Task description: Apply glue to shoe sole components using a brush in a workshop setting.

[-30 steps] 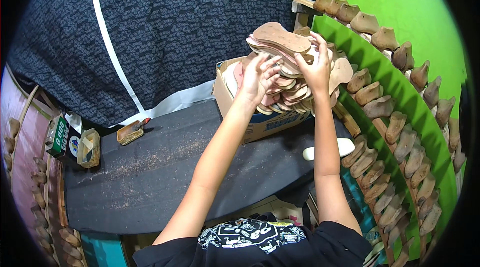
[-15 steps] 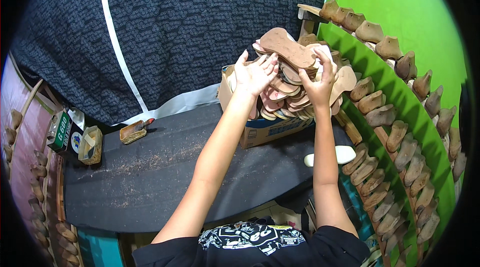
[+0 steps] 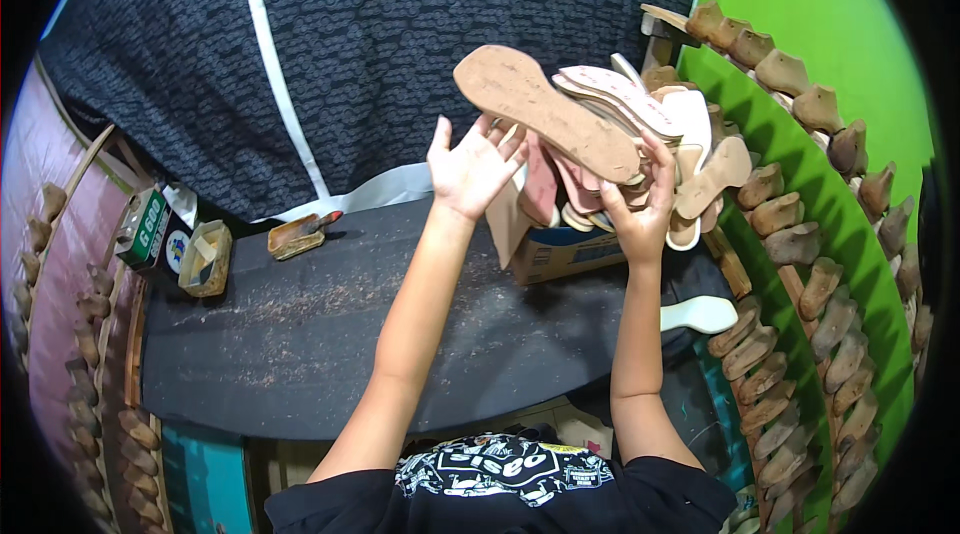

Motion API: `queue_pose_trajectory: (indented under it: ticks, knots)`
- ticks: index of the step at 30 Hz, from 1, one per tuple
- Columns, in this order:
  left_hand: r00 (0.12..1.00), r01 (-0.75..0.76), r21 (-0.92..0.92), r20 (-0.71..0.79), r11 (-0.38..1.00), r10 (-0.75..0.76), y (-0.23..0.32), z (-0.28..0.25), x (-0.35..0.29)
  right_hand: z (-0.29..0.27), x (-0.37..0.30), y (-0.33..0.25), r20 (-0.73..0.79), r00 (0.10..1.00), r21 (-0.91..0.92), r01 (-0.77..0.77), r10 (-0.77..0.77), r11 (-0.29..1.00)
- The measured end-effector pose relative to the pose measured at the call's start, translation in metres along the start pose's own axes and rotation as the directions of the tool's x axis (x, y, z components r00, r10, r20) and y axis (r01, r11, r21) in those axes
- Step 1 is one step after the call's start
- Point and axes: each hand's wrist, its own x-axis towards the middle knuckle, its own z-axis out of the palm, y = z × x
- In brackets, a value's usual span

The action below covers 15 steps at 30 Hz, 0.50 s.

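Note:
A brown shoe insole (image 3: 545, 109) is held up at a slant in front of me. My right hand (image 3: 645, 199) grips its near end between thumb and fingers. My left hand (image 3: 472, 169) is open, palm up and fingers spread, with fingertips at the insole's underside. Behind and below lie many more insoles, among them a pink-and-white stack (image 3: 625, 99) and a tan one (image 3: 713, 177). They are heaped in a cardboard box (image 3: 555, 259), whose inside is mostly hidden by the insoles and my right hand.
The dark table (image 3: 330, 364) is strewn with brown crumbs. At its left are a green-and-black box (image 3: 150, 229), a plastic tub (image 3: 207, 259) and a small tray (image 3: 297, 236). A pale insole-shaped piece (image 3: 705, 314) lies at right, beside racks of wooden shoe lasts (image 3: 790, 219).
The brown insole has come up off the heap and turned, its far end swinging left. My left hand has moved slightly left and down. The whole view has shifted a little.

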Motion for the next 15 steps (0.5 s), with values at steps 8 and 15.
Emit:
queue_pose_trajectory:
  ticks: [8,15]
  knots:
    - [0.973,-0.172,0.159,-0.130,0.972,0.193,0.092,-0.009,-0.139,0.070,-0.070,-0.009,0.371,0.925,0.196,-0.167,0.085,0.966]
    - [0.799,-0.255,0.433,-0.409,0.864,0.441,0.140,-0.018,-0.303,0.139,-0.146,-0.006,0.734,0.675,0.206,-0.336,0.082,0.919]
